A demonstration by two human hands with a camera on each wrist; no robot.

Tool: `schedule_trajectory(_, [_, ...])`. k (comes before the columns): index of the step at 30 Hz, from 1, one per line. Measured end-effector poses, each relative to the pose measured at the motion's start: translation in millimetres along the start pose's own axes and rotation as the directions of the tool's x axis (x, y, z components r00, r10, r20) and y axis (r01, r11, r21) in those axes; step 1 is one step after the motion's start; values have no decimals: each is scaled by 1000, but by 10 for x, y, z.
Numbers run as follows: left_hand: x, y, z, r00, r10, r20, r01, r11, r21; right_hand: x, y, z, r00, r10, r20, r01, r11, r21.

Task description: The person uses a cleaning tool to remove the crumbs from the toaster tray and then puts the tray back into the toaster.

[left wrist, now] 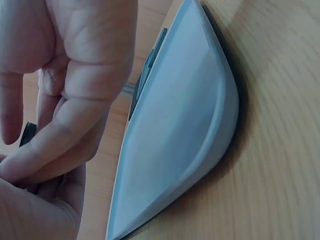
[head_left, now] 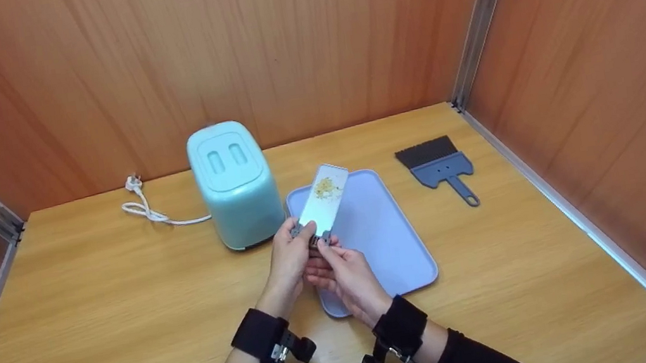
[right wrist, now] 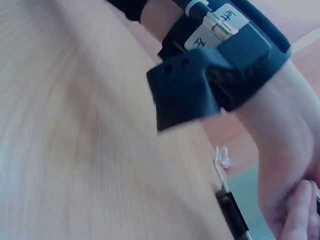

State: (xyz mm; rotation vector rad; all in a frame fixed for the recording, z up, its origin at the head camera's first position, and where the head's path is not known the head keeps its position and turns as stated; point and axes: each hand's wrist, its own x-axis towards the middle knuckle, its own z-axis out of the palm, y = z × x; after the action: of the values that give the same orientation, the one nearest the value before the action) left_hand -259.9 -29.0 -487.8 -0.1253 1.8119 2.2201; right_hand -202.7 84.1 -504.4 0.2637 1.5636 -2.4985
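A narrow, flat crumb tray (head_left: 318,211) with a dark grey end is held up over the left part of a lilac serving tray (head_left: 381,230). Yellowish crumbs (head_left: 327,188) lie toward its far end. My left hand (head_left: 290,260) grips the grey end, thumb on top. Close beside it, my right hand (head_left: 353,276) pinches the same end near its right corner. In the left wrist view, curled fingers (left wrist: 85,100) hide most of the crumb tray, and the serving tray (left wrist: 165,110) lies behind them. The right wrist view catches my left wrist and part of the hand.
A mint toaster (head_left: 247,212) stands left of the serving tray, its white cord and plug (head_left: 134,183) trailing left. A grey brush (head_left: 439,165) with dark bristles lies to the right. Wooden panels (head_left: 278,53) enclose the table at the back and sides.
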Motion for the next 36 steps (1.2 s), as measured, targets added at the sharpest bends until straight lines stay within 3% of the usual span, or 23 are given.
schedule_trajectory(7, [55,1,-35,994,79,-74,-67,986,150,-61,-184,-275,989,120,81,-108,984,-142])
schedule_trajectory(12, [48,30,-90,999,40,-23,-38,998,55,-51,-320,-467,985,156,78,-132,960,-245])
schedule_trajectory(16, [33,66,-129,1000,2,6,-2,1000,13,3,-448,-662,992,127,-5,-122,935,-334])
schedule_trajectory(22, [30,84,-189,998,-61,24,60,998,23,110,-654,-992,988,47,-145,-104,904,-416])
schedule_trajectory(31, [12,58,-221,997,-55,55,52,997,53,275,-987,-1519,961,-14,-275,-107,902,-418])
schedule_trajectory(36, [4,38,-244,997,-58,58,56,997,44,414,-1211,-1857,937,33,-348,-165,919,-359])
